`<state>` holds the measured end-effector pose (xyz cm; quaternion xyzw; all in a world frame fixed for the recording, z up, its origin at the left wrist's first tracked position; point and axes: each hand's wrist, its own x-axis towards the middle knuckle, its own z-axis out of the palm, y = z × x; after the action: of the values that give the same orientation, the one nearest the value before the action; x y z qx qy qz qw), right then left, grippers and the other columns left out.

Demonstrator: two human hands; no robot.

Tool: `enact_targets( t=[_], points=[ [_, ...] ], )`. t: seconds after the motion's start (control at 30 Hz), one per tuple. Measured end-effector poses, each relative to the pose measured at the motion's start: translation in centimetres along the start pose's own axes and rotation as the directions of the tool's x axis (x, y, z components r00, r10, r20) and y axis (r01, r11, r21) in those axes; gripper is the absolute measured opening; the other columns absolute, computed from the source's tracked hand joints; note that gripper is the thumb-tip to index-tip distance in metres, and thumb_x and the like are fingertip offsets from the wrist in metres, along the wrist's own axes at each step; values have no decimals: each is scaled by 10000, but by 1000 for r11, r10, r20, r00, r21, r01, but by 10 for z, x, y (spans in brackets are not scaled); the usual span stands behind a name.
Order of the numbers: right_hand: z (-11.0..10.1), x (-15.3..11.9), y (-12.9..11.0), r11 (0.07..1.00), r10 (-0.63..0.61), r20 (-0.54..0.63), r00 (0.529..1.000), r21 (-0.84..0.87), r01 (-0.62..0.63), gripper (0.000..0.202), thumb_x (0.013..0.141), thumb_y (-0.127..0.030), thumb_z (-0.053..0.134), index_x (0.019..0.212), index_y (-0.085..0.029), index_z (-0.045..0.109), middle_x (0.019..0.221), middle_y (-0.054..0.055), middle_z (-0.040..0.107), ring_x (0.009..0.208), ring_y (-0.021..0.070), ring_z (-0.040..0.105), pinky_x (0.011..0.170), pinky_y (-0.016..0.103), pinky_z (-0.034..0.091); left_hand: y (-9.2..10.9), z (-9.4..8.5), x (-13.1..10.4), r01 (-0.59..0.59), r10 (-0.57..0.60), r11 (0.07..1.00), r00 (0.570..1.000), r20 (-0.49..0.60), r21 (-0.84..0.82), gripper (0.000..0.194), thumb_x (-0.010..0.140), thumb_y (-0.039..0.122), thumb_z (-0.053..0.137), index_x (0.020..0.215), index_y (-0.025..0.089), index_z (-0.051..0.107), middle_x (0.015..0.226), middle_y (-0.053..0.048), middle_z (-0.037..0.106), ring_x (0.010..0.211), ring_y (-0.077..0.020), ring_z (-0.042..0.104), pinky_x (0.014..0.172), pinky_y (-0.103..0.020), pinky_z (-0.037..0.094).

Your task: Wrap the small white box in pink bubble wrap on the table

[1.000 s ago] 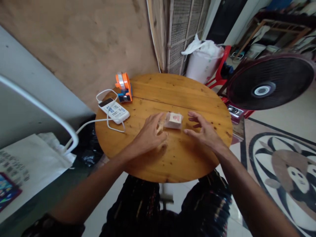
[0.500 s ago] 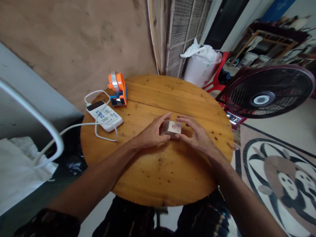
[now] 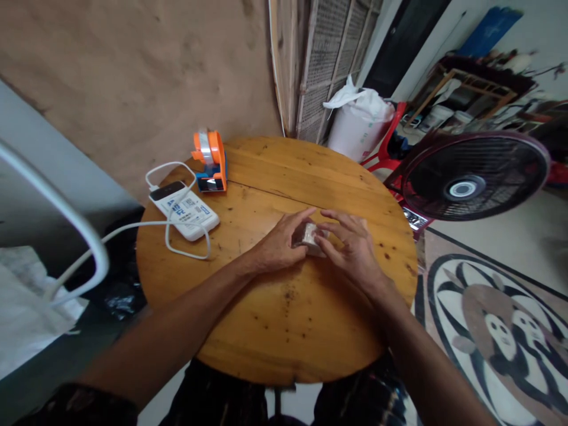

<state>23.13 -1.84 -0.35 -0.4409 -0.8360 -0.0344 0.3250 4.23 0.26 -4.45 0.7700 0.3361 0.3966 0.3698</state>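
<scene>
In the head view, curving around the left end of a small wrapped box (image 3: 310,236) with the left hand (image 3: 281,242), thumb and fingers standing apart, and reaching over its right end with the right hand (image 3: 355,251), thumb and fingertips partly covering it. Not showing clearly whether clamping firmly on the right side. Bringing both hands close together, fingertips nearly meeting just beyond the box, palms facing inward. Lying between the two hands, low over the round wooden table (image 3: 288,307), with wrapping glinting. Resting farther off to the left on the tabletop: a white power bank (image 3: 190,216) with a white cable (image 3: 167,242) looping over it, and, just beyond, an orange tape dispenser (image 3: 210,157). Standing past the table's right edge: a dark fan (image 3: 464,189).
</scene>
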Motion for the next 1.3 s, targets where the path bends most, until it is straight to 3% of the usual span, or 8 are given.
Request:
enact_targets(
  t=[0.2,0.37,0.6,0.77,0.87,0.97,1.13,1.3],
  points=[
    [0,1,-3,999,-14,7,1000,-35,15,150,900,-205,546,889,-207,696,1144,84,678,1001,240,626,862,409,414,5,-1,2,41,-41,999,999,-1,15,796,654,71,576,1402,238,361,1280,-80,518,1169,-234,484,1015,-425,408],
    [-3,2,-2,1000,8,81,997,-21,-6,170,903,-206,533,879,-219,701,1181,72,658,1035,251,600,873,420,401,6,-1,2,126,-126,992,992,-19,-2,817,651,103,592,1420,224,347,1247,-95,520,1178,-251,474,1010,-440,409],
    [-7,8,-3,999,25,162,986,-31,-21,184,898,-234,538,899,-247,722,1178,64,659,1050,270,586,884,459,395,-1,-2,3,112,-112,992,994,8,-50,828,650,127,617,1426,222,348,1260,-99,510,1191,-263,470,1015,-442,405],
    [-15,-3,-12,999,44,87,995,-16,-42,199,902,-242,534,985,-259,713,1193,67,659,1066,264,603,908,480,417,-4,-2,4,106,-105,992,994,11,-70,821,644,154,627,1421,184,362,1232,-112,520,1175,-272,486,1010,-452,408],
    [-21,-18,-17,994,108,-1,994,33,-108,208,893,-243,541,1038,-251,691,1193,77,654,1083,252,605,931,470,437,-4,-3,5,113,-112,991,993,24,-69,818,637,143,617,1417,170,370,1243,-120,527,1175,-278,492,1012,-456,405],
    [-22,-35,-16,971,222,-11,975,94,-220,239,877,-272,560,1091,-230,659,1237,102,615,1148,261,572,980,481,433,-3,-3,4,100,-98,994,995,32,-51,816,631,112,593,1415,172,373,1264,-126,529,1196,-279,484,1026,-456,392],
    [-9,-52,-6,891,386,94,918,221,-397,551,807,-353,649,1314,-215,483,1308,139,533,1170,280,543,974,498,455,3,-8,3,36,-36,999,999,31,-16,807,625,101,578,1404,140,370,1331,-139,499,1250,-273,442,1083,-454,333],
    [14,-46,0,795,423,184,887,395,-461,727,753,-358,710,1387,-234,377,1382,139,481,1237,270,505,1058,503,388,6,-13,3,59,-58,998,997,46,-21,814,638,132,614,1409,135,353,1420,-174,413,1306,-289,393,1099,-470,306]
  ],
)
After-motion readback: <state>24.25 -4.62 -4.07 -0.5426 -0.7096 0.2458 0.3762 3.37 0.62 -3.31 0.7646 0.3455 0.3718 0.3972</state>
